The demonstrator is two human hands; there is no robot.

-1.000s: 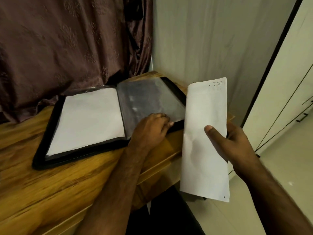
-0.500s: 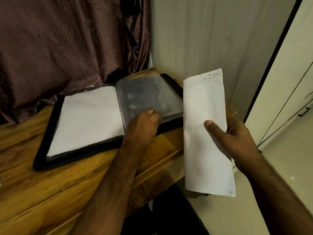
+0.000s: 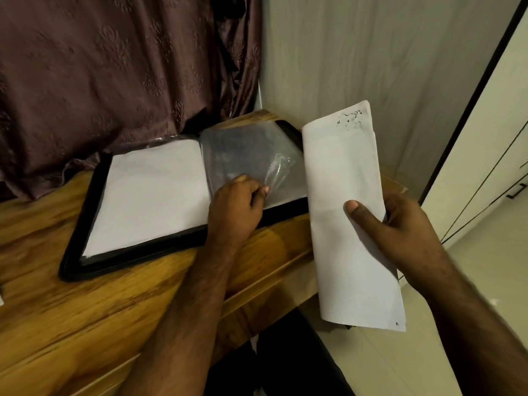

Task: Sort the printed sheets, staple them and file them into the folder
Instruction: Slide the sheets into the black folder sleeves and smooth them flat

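Note:
A black folder (image 3: 85,252) lies open on the wooden table (image 3: 85,310). Its left side shows a white sheet (image 3: 148,192) under plastic. On its right side is a clear plastic sleeve (image 3: 245,155). My left hand (image 3: 234,207) pinches the sleeve's lower edge and lifts it, so the plastic crinkles near my fingers. My right hand (image 3: 400,232) holds a bundle of white printed sheets (image 3: 343,178), curled lengthwise and upright, just right of the folder and past the table's edge. Ink marks show near the bundle's top.
A brown patterned curtain (image 3: 114,67) hangs behind the table. A pale wall panel (image 3: 371,52) meets the table's right corner. Cupboard doors (image 3: 491,138) and a tiled floor (image 3: 471,281) lie to the right.
My left hand moved from resting flat on the sleeve to pinching its lower edge and raising it. The sheets in my right hand rose slightly and stayed beside the folder.

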